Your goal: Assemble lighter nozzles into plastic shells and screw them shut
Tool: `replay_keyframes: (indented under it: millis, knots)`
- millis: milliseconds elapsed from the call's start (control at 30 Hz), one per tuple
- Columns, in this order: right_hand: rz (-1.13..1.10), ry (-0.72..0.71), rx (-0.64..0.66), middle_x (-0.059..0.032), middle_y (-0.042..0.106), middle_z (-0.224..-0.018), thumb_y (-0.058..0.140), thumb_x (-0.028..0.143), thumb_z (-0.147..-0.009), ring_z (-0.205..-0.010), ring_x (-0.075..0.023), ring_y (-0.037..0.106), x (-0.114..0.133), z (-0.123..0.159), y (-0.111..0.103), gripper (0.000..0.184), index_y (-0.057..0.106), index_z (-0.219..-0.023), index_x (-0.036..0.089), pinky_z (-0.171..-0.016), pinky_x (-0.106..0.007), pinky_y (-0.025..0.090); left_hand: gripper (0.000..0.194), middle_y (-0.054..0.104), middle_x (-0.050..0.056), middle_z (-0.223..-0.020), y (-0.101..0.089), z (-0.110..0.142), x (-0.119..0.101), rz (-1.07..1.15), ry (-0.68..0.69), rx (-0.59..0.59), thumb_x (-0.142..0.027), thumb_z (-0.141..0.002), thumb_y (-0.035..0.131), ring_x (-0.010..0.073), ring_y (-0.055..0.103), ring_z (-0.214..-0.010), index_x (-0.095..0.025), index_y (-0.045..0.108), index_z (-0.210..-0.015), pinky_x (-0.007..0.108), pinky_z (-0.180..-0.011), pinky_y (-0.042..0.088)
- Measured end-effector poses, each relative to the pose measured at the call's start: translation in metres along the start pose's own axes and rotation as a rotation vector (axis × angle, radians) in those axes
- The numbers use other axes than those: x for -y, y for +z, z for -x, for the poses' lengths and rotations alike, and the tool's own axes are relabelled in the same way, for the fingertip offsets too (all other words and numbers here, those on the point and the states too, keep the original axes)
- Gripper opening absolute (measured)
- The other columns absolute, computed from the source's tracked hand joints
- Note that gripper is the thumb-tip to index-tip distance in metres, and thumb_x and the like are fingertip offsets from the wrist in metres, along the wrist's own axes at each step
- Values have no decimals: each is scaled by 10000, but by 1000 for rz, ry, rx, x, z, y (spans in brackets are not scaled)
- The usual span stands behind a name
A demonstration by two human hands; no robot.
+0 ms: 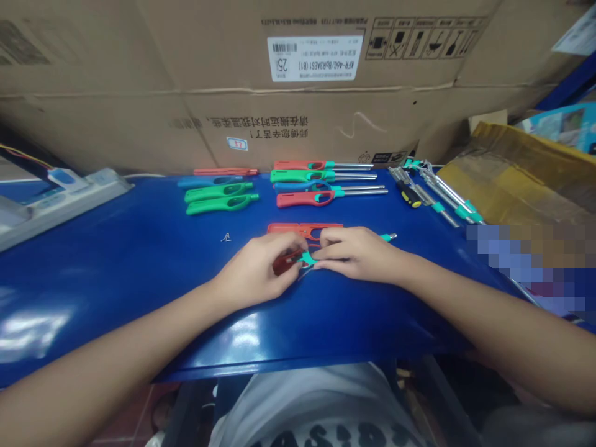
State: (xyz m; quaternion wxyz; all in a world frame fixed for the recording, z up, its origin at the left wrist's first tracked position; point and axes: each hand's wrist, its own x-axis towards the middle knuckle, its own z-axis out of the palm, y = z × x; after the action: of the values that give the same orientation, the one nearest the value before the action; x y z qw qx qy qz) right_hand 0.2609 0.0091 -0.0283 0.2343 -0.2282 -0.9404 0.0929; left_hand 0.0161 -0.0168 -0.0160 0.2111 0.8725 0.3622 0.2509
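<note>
Both my hands meet at the middle of the blue table (139,261). My left hand (258,270) is closed around the red handle of a long lighter (291,257) with a teal trigger piece. My right hand (356,251) pinches the same lighter at its teal part; the metal tip pokes out to the right past my knuckles. A red handle shell (302,228) lies flat just behind my fingers.
Finished lighters (326,181) lie in a row at the back centre. Green, blue and red handle shells (218,192) lie at the back left. Metal tubes and a screwdriver (410,194) lie at the back right. Cardboard boxes (233,74) wall the rear; a power strip (69,186) sits left.
</note>
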Motion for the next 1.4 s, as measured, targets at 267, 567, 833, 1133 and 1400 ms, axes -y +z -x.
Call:
replay_keyframes:
  millis: [267,567,833,1133,1400]
  knots:
    - [184,-230,-148,-26,640,-725,528,231,-1018,-687,-130,578,0,0,6,266,734,-870,151,-613,-251,411,129,749,35,-996,-4,2,1,-114,-27,-82,-213,-896,680,166,700,-853,-177,687,-1019,267,-780,524]
    - [171,-282,-269,-29,652,-706,542,170,-1000,-666,-134,602,0,1,9,182,702,-917,143,-614,-255,463,82,760,30,-918,-4,-1,0,-85,-27,-96,-215,-892,692,159,702,-790,-170,716,-956,258,-741,515]
    - [112,-253,-278,-42,689,-753,559,175,-991,-691,-133,637,-1,1,12,166,701,-908,153,-636,-247,489,118,730,42,-869,3,-2,1,95,-181,-81,-262,-858,690,153,668,-735,-158,706,-911,266,-688,537]
    - [41,-234,-243,-37,687,-753,572,184,-987,-676,-130,615,-3,2,12,168,711,-901,147,-616,-251,462,124,691,37,-839,2,-4,1,196,-230,-35,-264,-832,693,136,642,-705,-151,706,-882,255,-651,525]
    - [18,-225,-209,-37,671,-732,553,193,-993,-672,-137,616,-2,1,11,189,698,-880,150,-607,-255,454,176,681,47,-908,-1,-4,-1,157,-184,42,-247,-763,726,167,645,-788,-166,682,-912,303,-729,545]
